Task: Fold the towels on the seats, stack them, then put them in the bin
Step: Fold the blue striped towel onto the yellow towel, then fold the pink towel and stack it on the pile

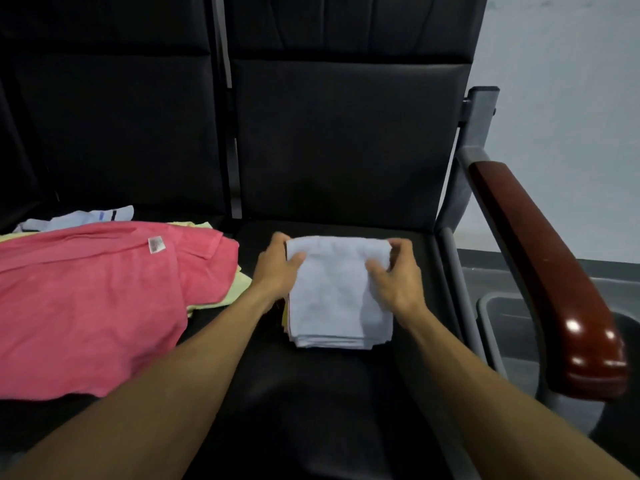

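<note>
Black seat (332, 393) | left hand (277, 268), right hand (398, 275) grip folded towel (337, 292)

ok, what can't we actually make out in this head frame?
- Folded stack: only the pale blue top towel shows in full; below it just thin edges, count unclear.
- Pile on the left seat: the pink towel covers the yellow towel, only edges show; the frame's left edge cuts it off.
- Grey bin: the wooden armrest hides most of it, contents unseen.
- Pink towel's label: too small to read.
</note>
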### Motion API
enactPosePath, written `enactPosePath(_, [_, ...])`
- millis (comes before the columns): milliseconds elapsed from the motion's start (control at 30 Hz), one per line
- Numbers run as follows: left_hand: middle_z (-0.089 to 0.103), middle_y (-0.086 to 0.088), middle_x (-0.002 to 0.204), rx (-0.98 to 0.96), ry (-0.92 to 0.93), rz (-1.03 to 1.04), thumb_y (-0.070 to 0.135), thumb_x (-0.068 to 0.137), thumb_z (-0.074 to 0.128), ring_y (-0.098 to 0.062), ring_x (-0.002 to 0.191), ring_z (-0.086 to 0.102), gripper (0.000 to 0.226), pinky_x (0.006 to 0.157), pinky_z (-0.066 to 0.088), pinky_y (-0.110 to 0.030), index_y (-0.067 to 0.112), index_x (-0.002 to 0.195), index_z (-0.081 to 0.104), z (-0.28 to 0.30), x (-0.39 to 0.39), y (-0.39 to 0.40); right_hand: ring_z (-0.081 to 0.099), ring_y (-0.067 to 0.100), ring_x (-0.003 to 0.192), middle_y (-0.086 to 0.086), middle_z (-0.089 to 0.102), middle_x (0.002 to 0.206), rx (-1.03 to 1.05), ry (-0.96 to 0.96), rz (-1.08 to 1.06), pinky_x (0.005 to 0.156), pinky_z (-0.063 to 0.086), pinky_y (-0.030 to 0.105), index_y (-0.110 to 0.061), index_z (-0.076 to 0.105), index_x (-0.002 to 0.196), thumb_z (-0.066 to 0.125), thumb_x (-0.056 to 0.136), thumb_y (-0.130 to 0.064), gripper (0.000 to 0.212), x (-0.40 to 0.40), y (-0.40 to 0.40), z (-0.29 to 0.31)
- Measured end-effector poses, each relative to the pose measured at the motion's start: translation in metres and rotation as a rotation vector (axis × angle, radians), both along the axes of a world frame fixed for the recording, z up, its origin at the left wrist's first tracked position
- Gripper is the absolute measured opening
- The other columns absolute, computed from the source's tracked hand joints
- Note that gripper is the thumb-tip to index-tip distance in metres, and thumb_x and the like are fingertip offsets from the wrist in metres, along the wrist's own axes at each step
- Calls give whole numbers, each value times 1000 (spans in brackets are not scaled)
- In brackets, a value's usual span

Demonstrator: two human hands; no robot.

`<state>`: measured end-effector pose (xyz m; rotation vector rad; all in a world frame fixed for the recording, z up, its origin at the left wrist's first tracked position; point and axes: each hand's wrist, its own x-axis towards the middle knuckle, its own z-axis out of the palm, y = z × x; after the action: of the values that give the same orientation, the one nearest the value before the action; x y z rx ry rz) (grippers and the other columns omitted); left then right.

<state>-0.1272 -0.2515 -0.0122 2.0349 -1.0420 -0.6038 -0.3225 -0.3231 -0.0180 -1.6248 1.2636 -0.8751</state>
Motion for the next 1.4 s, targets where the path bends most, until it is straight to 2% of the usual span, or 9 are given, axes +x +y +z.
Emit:
enactPosePath(133, [36,-7,145,24,-288,-56,26,97,64,-28,133,37,52,103,41,-41,19,141,38,-8,-2,-26,29,31,142,12,24,156,-169,417,31,113,33,47,-21,33,149,63,96,-33,63,21,-24,-12])
enactPosePath(300, [-2,0,168,232,-403,-361,34,105,46,-24,154,-2,63,124,16,-48,24,159,15,-61,-19,-11,-28,30,149,6,-27,163,-289,849,381,118,3,63,-27,-2,160,26,102,-59,71,32,3,-67])
enactPosePath(467, [-37,2,161,366,-476,-470,34,110,33,-23,145,-38,70,125,-5,-49,23,158,-17,-86,-12,-28,-40,31,143,7,-42,156,-334,929,370,117,-3,64,-29,-25,154,14,102,-60,72,39,-7,-92])
enactPosePath(633, [-29,4,164,417,-422,-490,29,109,39,-23,151,-27,72,125,-3,-47,26,160,-11,-60,4,-55,-33,34,146,10,-33,160,-298,960,365,115,-2,69,-25,-18,157,20,105,-54,71,56,-33,-78])
enactPosePath(733, [-6,-3,168,321,-482,-423,30,102,52,-29,154,-1,74,125,10,-46,24,161,8,-41,15,-33,-19,38,150,18,-14,165,-456,940,269,116,0,67,-14,11,157,42,102,-29,65,70,-19,-58])
enactPosePath(833, [34,-8,144,227,-617,-258,31,93,63,-32,131,36,57,106,36,-43,21,143,39,-28,46,13,22,34,146,15,33,154,-582,729,336,114,21,48,-16,47,137,54,91,-14,47,102,17,-37])
enactPosePath(967, [46,-9,131,400,-638,-29,31,88,68,-32,121,44,44,96,39,-43,17,125,49,-6,105,88,60,30,109,8,69,115,-337,530,598,91,48,39,-16,69,110,55,94,-20,22,173,83,-28])
enactPosePath(1200, [47,-11,135,647,-491,-46,40,84,74,-31,127,42,60,100,43,-42,13,131,48,-12,169,211,63,33,91,14,66,91,8,511,617,79,53,42,-21,52,61,55,64,-70,49,252,154,-75])
enactPosePath(1400, [47,-8,132,578,-456,-64,42,81,78,-31,121,42,63,97,41,-44,16,129,46,-9,161,224,53,18,69,0,55,71,114,312,503,51,39,18,-16,48,72,66,92,-18,27,252,179,-27])
